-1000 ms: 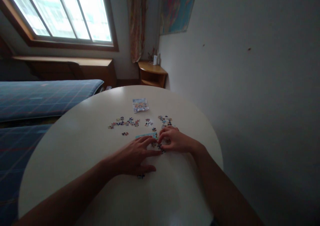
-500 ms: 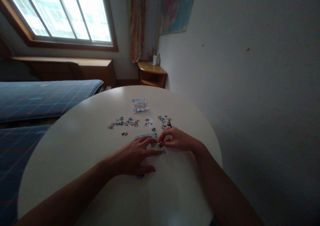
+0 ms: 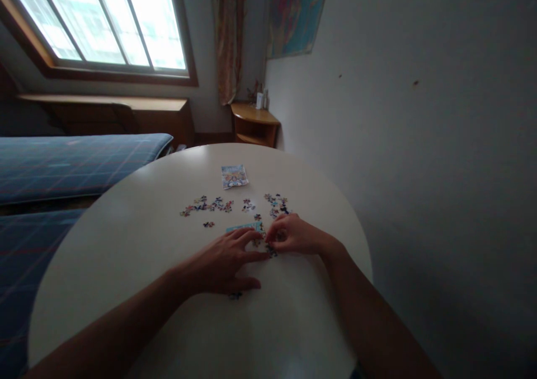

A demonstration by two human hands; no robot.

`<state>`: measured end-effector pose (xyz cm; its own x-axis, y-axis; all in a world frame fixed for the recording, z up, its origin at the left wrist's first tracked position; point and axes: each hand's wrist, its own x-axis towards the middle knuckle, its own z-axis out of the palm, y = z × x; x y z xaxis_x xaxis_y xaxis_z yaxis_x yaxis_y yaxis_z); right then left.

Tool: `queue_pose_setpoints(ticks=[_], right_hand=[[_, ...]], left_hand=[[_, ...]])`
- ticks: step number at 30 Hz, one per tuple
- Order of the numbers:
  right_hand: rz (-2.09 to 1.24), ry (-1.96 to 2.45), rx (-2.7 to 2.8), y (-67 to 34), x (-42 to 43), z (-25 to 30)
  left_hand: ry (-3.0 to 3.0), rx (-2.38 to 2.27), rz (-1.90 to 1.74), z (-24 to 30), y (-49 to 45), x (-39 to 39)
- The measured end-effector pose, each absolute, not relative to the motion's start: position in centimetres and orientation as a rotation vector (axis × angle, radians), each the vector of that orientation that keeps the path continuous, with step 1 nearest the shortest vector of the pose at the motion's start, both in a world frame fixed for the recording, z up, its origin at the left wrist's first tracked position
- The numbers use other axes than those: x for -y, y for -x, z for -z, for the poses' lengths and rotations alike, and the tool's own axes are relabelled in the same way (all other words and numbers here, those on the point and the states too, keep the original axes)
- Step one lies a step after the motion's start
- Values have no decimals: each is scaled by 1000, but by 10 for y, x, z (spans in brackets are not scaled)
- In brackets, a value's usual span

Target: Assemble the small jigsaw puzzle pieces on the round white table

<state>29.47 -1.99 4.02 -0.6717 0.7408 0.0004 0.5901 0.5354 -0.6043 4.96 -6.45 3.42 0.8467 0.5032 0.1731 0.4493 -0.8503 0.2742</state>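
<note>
My left hand (image 3: 226, 261) lies flat on the round white table (image 3: 126, 239), fingers stretched out beside a small joined patch of puzzle pieces (image 3: 247, 228). My right hand (image 3: 293, 234) rests just right of that patch with fingertips pinched together on a puzzle piece. A lone dark piece (image 3: 235, 295) lies under my left hand's near edge. Loose pieces are scattered in a row (image 3: 207, 204) and in a cluster (image 3: 277, 202) beyond the hands. A small reference picture (image 3: 234, 176) lies farther back.
A grey wall stands close on the right. Blue plaid bedding (image 3: 62, 163) lies to the left, past the table edge. A wooden corner shelf (image 3: 254, 122) and a window are at the back.
My right hand lifted slightly and then dropped back onto the joined patch, fingertips pinching. My left hand has stayed in place.
</note>
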Motion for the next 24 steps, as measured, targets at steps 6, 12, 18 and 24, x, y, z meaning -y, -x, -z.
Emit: queue_pose_setpoints(ticks=[6, 12, 18, 24], right_hand=[[-776, 1097, 2590, -293, 21, -43], [-833, 1002, 2579, -296, 18, -41], [-779, 1059, 2480, -310, 13, -41], [-627, 1352, 2391, -327, 11, -43]], left_hand=[[-2798, -739, -336, -32, -49, 64], [-2792, -738, -338, -32, -47, 63], [-2756, -752, -305, -33, -46, 63], [-2699, -740, -313, -39, -43, 64]])
